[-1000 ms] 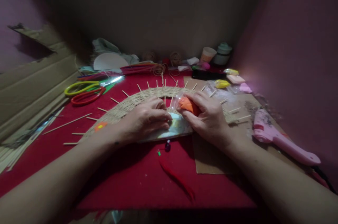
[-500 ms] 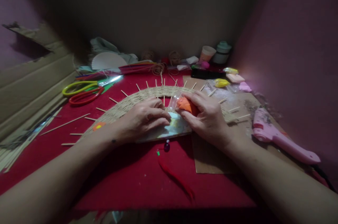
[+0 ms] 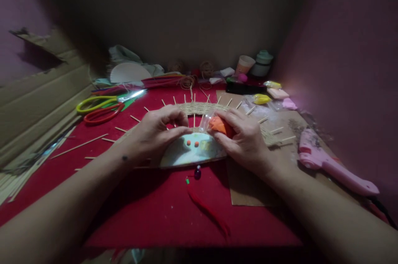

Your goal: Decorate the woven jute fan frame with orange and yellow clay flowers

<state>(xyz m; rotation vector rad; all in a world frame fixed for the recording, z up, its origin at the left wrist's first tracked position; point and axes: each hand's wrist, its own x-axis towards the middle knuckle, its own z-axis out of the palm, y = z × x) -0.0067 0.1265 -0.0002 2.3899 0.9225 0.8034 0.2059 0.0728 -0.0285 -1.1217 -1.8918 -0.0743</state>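
Observation:
A half-round woven straw piece (image 3: 199, 108) with wooden sticks poking out of its rim lies on the red cloth (image 3: 155, 210). At its middle sits a pale shiny half-disc (image 3: 189, 153) bearing two small orange dots (image 3: 192, 144). My left hand (image 3: 155, 133) hovers over the left of the half-disc, fingers curled and pinched together; I cannot tell whether it holds anything. My right hand (image 3: 244, 137) grips a lump of orange clay in a clear wrapper (image 3: 217, 124) at the half-disc's right edge.
Yellow and red scissors (image 3: 102, 106) lie at the left by cardboard sheets (image 3: 37, 102). A pink glue gun (image 3: 326, 162) rests at the right. Clay packets (image 3: 261, 98), a cup (image 3: 244, 64) and twine sit at the back. A purple bead (image 3: 197, 171) and red thread lie near me.
My left hand has lifted off the half-disc and drawn back to the left, uncovering two small orange dots on it. My right hand still holds the orange clay in place.

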